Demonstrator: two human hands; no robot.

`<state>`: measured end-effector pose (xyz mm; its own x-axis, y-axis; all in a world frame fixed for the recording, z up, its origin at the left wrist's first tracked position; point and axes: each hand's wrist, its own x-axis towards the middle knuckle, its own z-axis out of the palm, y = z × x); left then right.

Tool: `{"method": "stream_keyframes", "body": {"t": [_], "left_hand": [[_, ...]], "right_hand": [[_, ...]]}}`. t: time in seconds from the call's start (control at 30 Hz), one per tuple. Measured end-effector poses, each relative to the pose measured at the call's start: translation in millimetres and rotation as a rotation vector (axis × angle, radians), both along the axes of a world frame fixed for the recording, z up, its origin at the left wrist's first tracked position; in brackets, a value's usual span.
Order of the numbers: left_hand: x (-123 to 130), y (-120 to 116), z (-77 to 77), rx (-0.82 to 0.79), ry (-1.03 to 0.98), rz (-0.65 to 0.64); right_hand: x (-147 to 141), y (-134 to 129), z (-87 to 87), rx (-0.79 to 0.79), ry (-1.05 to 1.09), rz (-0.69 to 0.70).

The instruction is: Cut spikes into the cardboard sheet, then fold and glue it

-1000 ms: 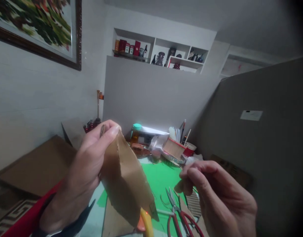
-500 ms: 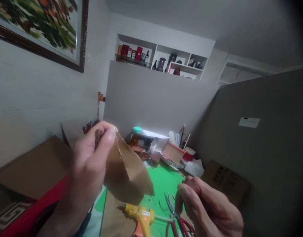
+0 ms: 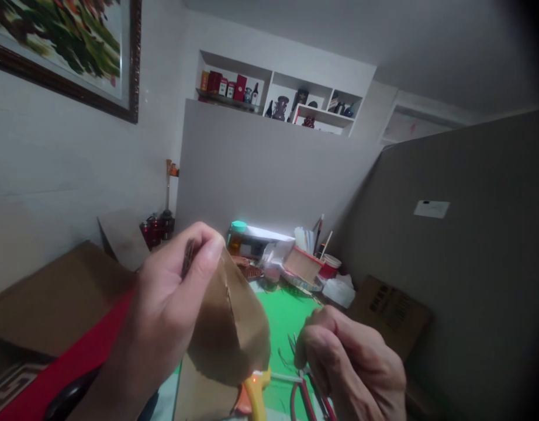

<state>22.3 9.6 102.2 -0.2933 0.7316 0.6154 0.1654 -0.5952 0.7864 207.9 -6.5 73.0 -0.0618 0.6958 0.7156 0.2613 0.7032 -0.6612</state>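
My left hand [image 3: 177, 298] grips a creased piece of brown cardboard [image 3: 234, 316] by its upper edge, thumb on the near side. The cardboard hangs tilted over the work surface, with a fold running down it and a ragged edge. My right hand [image 3: 348, 356] is closed to the right, apart from the cardboard, its thumb and fingers pressed together. Anything in that pinch is too small or hidden to make out. A yellow glue gun [image 3: 255, 392] with a lit orange light lies below, its nozzle behind the cardboard. Red-handled pliers or cutters [image 3: 308, 397] lie partly behind my right hand.
A green mat [image 3: 278, 316] covers the work surface, with a flat cardboard sheet [image 3: 199, 397] on it. At the back are a green-lidded jar [image 3: 237, 234], an open box [image 3: 302, 263] and a red tub [image 3: 330, 266]. Cardboard boxes [image 3: 390, 313] stand right and left.
My left hand and the cardboard have moved right, and the cardboard now covers the glue gun's nozzle. My right hand has shifted left, over part of the cutters. The view has turned slightly.
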Motion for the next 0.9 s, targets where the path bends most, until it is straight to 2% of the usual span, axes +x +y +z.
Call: {"method": "stream_keyframes", "body": {"t": [0.13,0.43,0.67,0.9], "left_hand": [[7.4,-3.2,-0.6,-0.038,0.116,0.049],[13.7,-2.0,-5.7,-0.059,0.375,-0.061],[19.2,-0.6,-7.6,-0.121,0.393,-0.109],[21.2,-0.2,-7.0,-0.163,0.388,-0.13]], "right_hand": [[-3.1,-0.8,3.6,-0.083,0.044,-0.017],[-9.6,-9.1,16.1,-0.094,-0.127,0.098],[-10.5,-11.6,20.6,-0.159,-0.109,0.144],[-12.7,-15.8,18.5,-0.18,-0.143,0.1]]}}
